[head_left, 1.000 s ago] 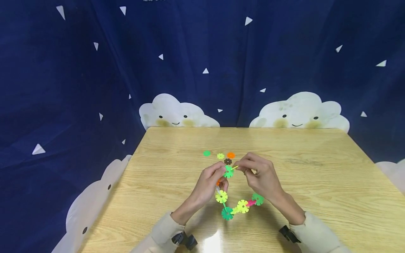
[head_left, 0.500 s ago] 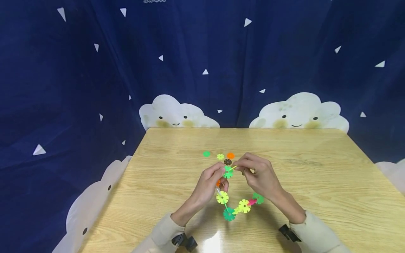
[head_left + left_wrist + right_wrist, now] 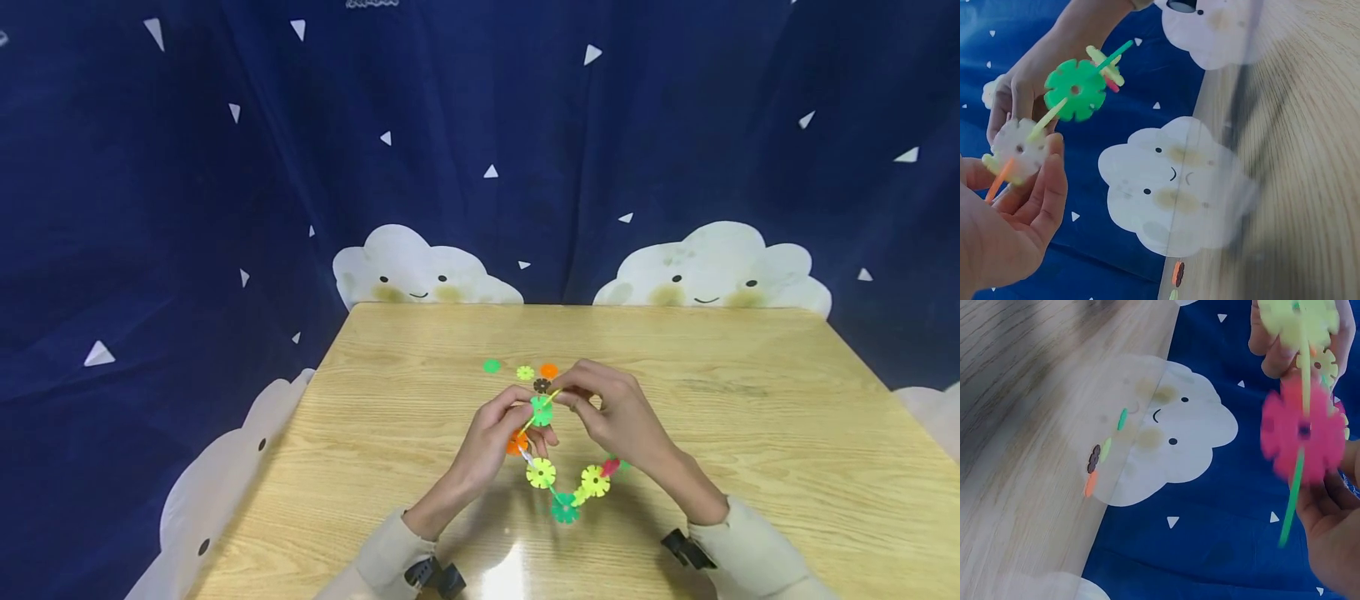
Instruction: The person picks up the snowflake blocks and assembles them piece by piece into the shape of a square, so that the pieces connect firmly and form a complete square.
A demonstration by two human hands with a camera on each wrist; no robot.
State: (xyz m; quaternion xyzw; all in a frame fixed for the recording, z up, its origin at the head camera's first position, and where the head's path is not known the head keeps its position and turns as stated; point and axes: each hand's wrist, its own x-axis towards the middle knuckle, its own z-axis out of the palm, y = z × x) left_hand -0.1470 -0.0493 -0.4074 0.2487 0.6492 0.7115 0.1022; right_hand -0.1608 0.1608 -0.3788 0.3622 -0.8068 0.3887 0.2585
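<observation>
A chain of slotted plastic snowflake discs hangs between my hands. In the head view, my left hand (image 3: 487,437) pinches a bright green disc (image 3: 541,411) near the top. My right hand (image 3: 618,412) pinches a yellow disc (image 3: 556,393), seen edge-on, at the green disc's rim. Below the left fingers come an orange disc (image 3: 516,444), a white disc (image 3: 1019,153) and a yellow-green disc (image 3: 541,473). A darker green disc (image 3: 566,508) forms the low point. From there the chain climbs to a pink disc (image 3: 1304,434) and an end green disc (image 3: 1292,500), partly behind the right hand.
Beyond the hands, several loose discs lie on the wooden table (image 3: 750,433): green (image 3: 491,366), yellow-green (image 3: 525,372), orange (image 3: 549,371) and dark brown (image 3: 542,386). A navy curtain (image 3: 450,100) with clouds and triangles hangs behind and at the sides.
The chain's hanging loop has swung to the right, and more of the orange disc shows below the left fingers. The right fingertips have come slightly nearer the green disc.
</observation>
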